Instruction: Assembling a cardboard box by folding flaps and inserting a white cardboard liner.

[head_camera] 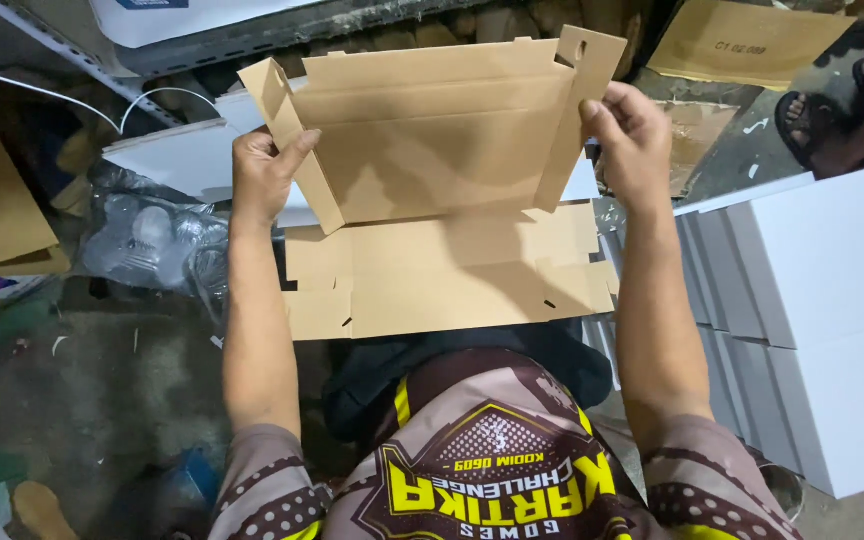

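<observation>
While the brown cardboard box blank (432, 200) is held up in front of the person, only part of its folding looks done. The far panel stands raised, and the two side flaps are bent inward: the left flap (287, 130) slants toward the middle and the right flap (577, 110), with a slot cut near its top, stands nearly upright. The left hand (264, 175) has its fingers clamped on the left flap's lower edge, thumb on the near face; the right hand (632, 140) pinches the right flap between thumb and fingers. The near half of the blank (452, 280) lies flat over the person's lap, its small tabs and notches unfolded, so by my judgement the near wall, the tucking of tabs and the closing of the lid remain. To the right, near a stack of flat white sheets (712, 280), stand finished white boxes (832, 300). A clear plastic bundle (147, 240) lies on the floor at the left.
</observation>
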